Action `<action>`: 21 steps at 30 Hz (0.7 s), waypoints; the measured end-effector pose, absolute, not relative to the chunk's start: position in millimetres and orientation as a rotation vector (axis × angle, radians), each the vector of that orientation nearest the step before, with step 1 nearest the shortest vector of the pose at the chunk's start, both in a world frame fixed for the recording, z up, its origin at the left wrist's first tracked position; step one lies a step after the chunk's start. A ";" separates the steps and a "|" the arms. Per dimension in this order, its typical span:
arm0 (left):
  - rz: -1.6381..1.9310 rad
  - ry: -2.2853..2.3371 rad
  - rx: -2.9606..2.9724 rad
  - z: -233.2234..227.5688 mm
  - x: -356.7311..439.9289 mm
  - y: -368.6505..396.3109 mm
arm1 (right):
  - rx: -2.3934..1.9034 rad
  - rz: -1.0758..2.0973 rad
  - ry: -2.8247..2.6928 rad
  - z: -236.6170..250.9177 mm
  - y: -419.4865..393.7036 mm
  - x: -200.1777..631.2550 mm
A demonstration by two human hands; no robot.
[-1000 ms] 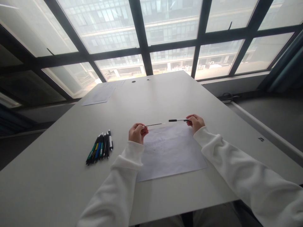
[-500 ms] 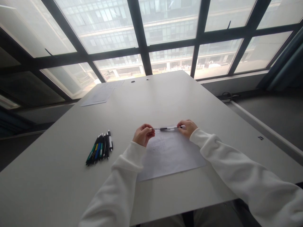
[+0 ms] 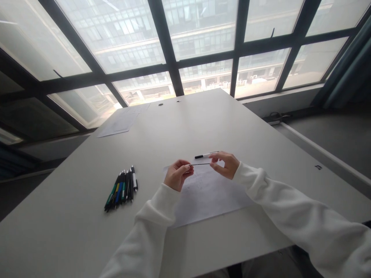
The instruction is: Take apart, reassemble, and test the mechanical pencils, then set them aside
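Observation:
My left hand (image 3: pixel 177 174) is closed, pinching one end of a thin dark rod that looks like a pen refill (image 3: pixel 200 164). The refill lies level above a sheet of paper (image 3: pixel 214 197) with faint handwriting. At its other end is my right hand (image 3: pixel 224 163), thumb and forefinger apart; whether the thumb touches the tip I cannot tell. Just beyond the refill, a pen with a black end and a pale barrel (image 3: pixel 203 156) lies by the paper's far edge. My right fingers partly cover its right end.
Left of the paper, several pens (image 3: pixel 121 189) lie side by side on the white table (image 3: pixel 162 139). More paper sheets (image 3: pixel 116 121) are at the far left corner. A small dark mark or piece (image 3: pixel 318 167) shows near the right edge. Windows stand behind the table.
The refill has come nearer to me, apart from the pen barrel, in my left hand. My right fingers have spread, and the pen lies beyond them. The view has shifted slightly.

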State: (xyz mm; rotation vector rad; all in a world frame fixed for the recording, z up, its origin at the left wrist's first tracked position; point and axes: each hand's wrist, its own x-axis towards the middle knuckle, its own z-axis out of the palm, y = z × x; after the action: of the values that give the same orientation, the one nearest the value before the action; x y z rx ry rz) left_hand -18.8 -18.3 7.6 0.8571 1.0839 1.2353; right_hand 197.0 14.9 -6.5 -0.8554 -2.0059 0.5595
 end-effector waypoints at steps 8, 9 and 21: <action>1.150 1.080 0.893 3.2 -16.4 -18.6 | -0.789 0.581 -2.114 -6.4 12.2 191.7; 1.144 1.086 0.901 3.1 -16.9 -18.4 | -0.795 0.585 -2.105 -6.9 12.5 191.9; 1.120 1.195 1.001 15.8 -36.4 -17.7 | -0.910 0.638 -1.957 -9.0 16.6 196.9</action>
State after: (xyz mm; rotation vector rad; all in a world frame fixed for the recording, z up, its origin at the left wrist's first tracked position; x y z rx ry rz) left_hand -36.4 -17.7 15.8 1.0006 1.1955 1.1204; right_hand 196.9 16.6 -9.0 -0.9095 -1.9569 0.6376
